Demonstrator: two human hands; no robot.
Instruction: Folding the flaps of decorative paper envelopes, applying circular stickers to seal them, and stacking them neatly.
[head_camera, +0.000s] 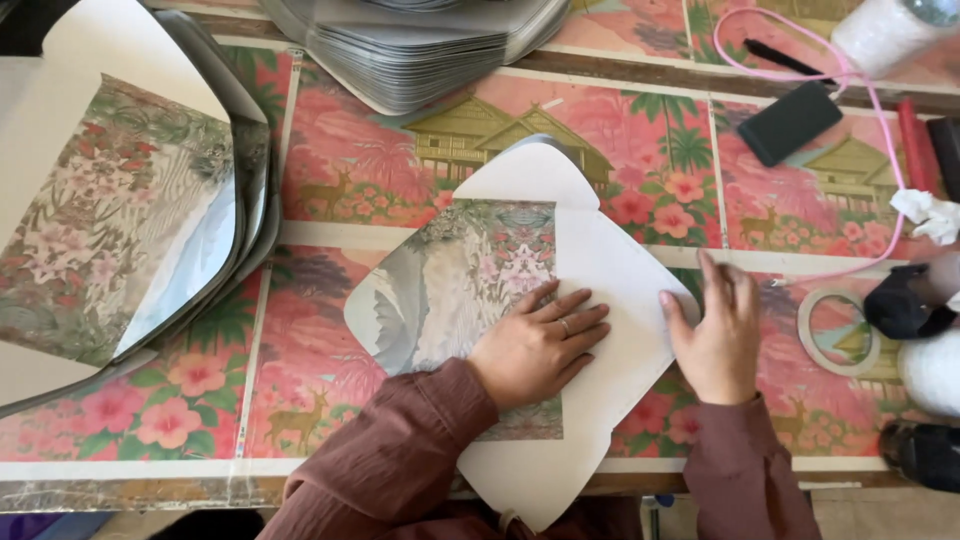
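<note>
I look down on an unfolded white envelope blank (600, 290) with a printed floral lining panel (480, 290), lying flat on a table (330, 160) covered in a pink patterned cloth; my left hand (540, 345) presses palm-down on the lining, fingers spread flat, gripping nothing; my right hand (715, 335) rests on the blank's right flap, fingers together, thumb at the edge; the paper looks light, thin, easily creased, best taken by a flap edge, I judge; right of the blank lies a tape ring (835, 330); left of it, a stack of lined blanks (120, 220); beyond it, a grey stack (420, 50) and a dark phone (790, 122).
</note>
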